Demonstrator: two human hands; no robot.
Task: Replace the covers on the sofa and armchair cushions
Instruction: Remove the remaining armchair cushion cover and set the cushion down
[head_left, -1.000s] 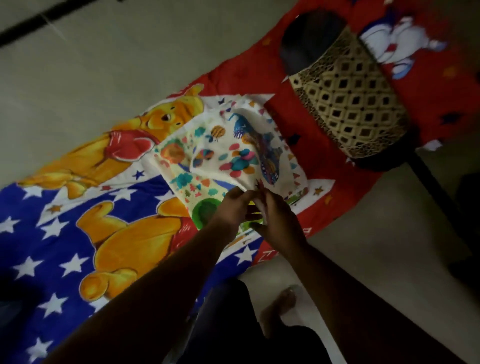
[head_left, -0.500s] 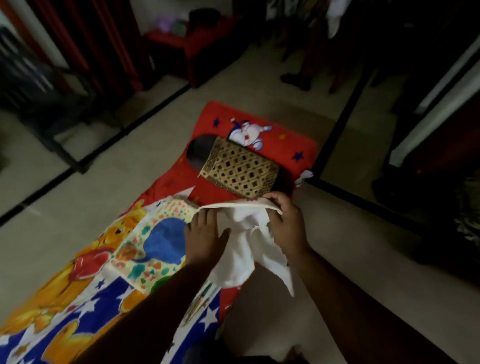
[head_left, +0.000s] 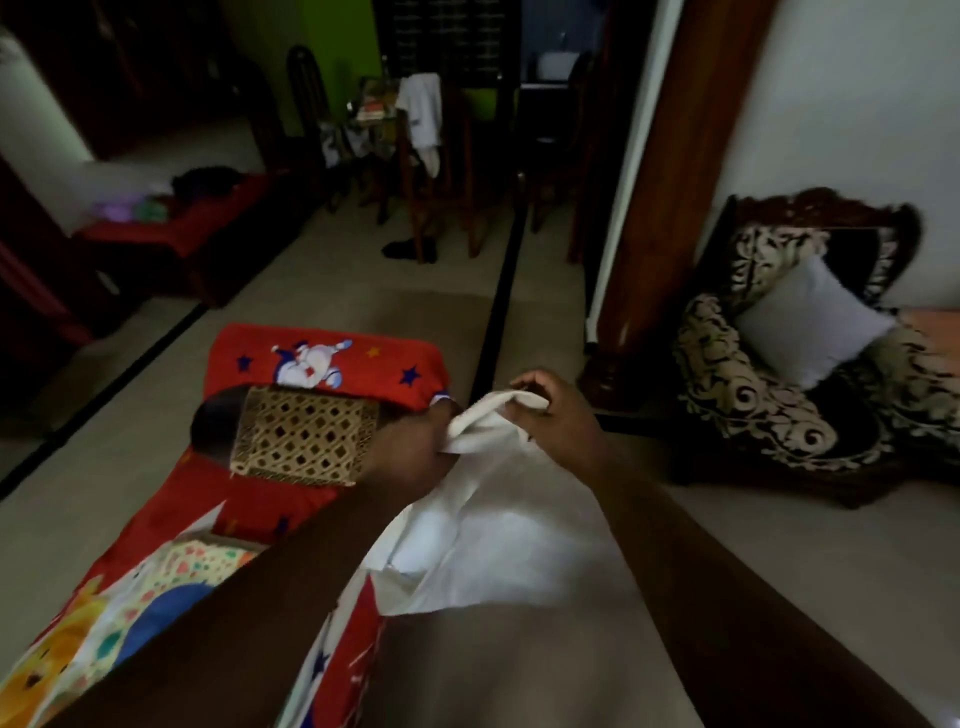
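White cover (head_left: 483, 540) (held open, apparently empty)

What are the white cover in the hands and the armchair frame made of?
White cover: thin woven cloth, likely cotton, matte; it hangs limp in soft folds where the left hand and right hand grip it. Armchair frame: dark carved wood, apparently polished; scrolled crest along the back, finish hard to judge in dim light.

White cushion cover (head_left: 498, 540), plain side out, bunched at its top edge, hanging limp above the floor
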